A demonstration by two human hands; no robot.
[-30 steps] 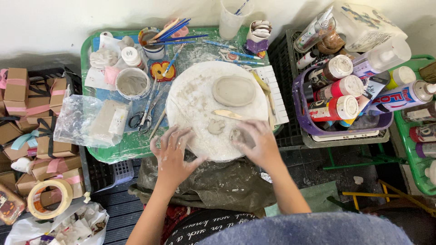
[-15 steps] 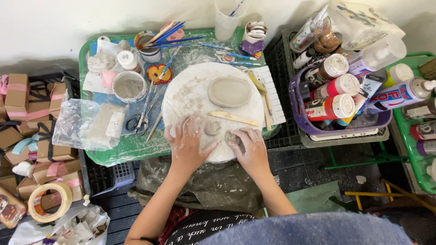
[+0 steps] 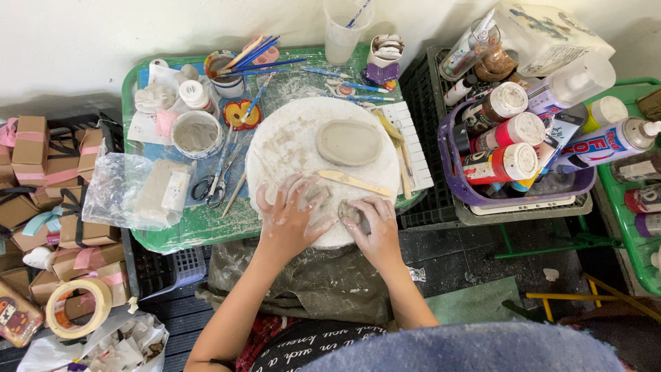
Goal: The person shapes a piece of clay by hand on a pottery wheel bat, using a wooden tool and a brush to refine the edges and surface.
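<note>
A round white work board (image 3: 286, 141) lies on a green table (image 3: 200, 224). My left hand (image 3: 292, 213) presses flat on the board's near edge, fingers spread and smeared with clay. My right hand (image 3: 372, 224) is beside it, fingers curled around a small grey clay lump (image 3: 349, 209). A flat oval clay slab (image 3: 349, 142) rests at the board's far side. A wooden modelling tool (image 3: 354, 182) lies just beyond my fingers.
Scissors (image 3: 213, 182), a clay-water bowl (image 3: 196, 133), brushes (image 3: 258, 58) and a bagged clay block (image 3: 148, 193) sit left of the board. A purple basket (image 3: 475, 196) of paint bottles stands right. Small boxes (image 3: 41, 165) and a tape roll (image 3: 72, 306) lie at far left.
Both hands have drawn together at the board's near edge. The left hand came forward onto the board and the right hand closed on the small clay lump.
</note>
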